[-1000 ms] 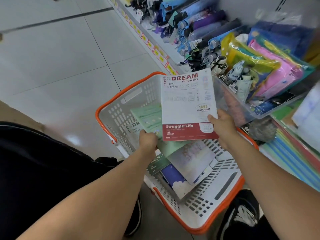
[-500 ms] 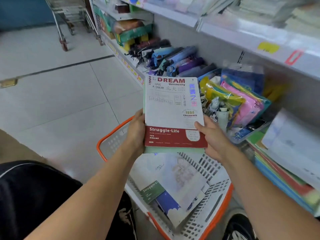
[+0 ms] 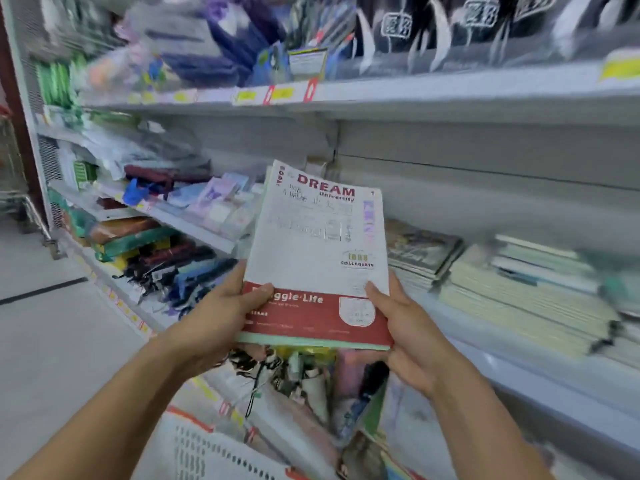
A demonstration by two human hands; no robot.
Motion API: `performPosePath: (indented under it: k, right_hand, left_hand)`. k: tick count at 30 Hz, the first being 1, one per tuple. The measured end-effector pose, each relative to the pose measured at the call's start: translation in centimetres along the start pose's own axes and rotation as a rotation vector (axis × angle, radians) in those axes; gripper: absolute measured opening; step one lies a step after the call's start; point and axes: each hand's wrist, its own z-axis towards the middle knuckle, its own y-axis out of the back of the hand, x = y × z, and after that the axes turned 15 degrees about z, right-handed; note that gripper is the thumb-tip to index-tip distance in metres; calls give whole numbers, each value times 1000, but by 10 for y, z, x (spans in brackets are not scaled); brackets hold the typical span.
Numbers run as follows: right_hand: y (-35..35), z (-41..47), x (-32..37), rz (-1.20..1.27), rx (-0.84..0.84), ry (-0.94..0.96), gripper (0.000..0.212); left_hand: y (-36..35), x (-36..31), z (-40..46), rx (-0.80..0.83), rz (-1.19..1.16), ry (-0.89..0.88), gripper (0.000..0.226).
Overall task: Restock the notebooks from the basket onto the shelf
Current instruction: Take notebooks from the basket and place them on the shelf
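Left hand [image 3: 221,317] and right hand [image 3: 403,327] are both gripping the bottom corners of a small stack of notebooks [image 3: 318,258], thumbs lying on the red band. Stack is being held upright in front of the shelf [image 3: 485,344], above the basket [image 3: 207,448]. Top cover is reading "DREAM University", "COLLEGIATE", "…ggle·Life". Piles of books [image 3: 519,292] are lying on the shelf to the right, blurred.

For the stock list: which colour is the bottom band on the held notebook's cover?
Dark red, on the notebook; head view shows it.
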Motion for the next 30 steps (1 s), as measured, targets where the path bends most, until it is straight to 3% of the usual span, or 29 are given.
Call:
performPosePath:
  k: [2, 5, 9, 13, 15, 20, 23, 25, 27, 30]
  right_hand:
    - [4, -2, 17, 78, -56, 137, 34]
    - [5, 4, 40, 170, -213, 315, 30]
    - [10, 26, 57, 308, -414, 351, 31]
    - [18, 48, 56, 397, -502, 317, 41]
    - [22, 55, 53, 402, -546, 334, 42]
    - [27, 57, 48, 248, -639, 388, 20]
    - [32, 55, 45, 60, -726, 392, 24]
    - [32, 52, 38, -63, -723, 385, 20]
    - [29, 49, 32, -113, -685, 385, 20]
    - [29, 48, 36, 9, -676, 352, 19]
  left_hand:
    - [-12, -24, 21, 22, 2, -47, 36]
    - [-36, -56, 63, -100, -79, 9, 28]
    - [-68, -67, 120, -227, -123, 132, 4]
    - [-83, -50, 161, -228, -152, 235, 3]
    - [-88, -42, 174, -206, -232, 284, 13]
    - [-111, -33, 182, -186, -351, 295, 31]
    - [-120, -31, 181, -203, -275, 246, 38]
    - [-123, -27, 180, -246, -79, 241, 47]
    - [-121, -26, 179, -324, 122, 264, 39]
    - [-115, -33, 177, -260, 118, 308, 24]
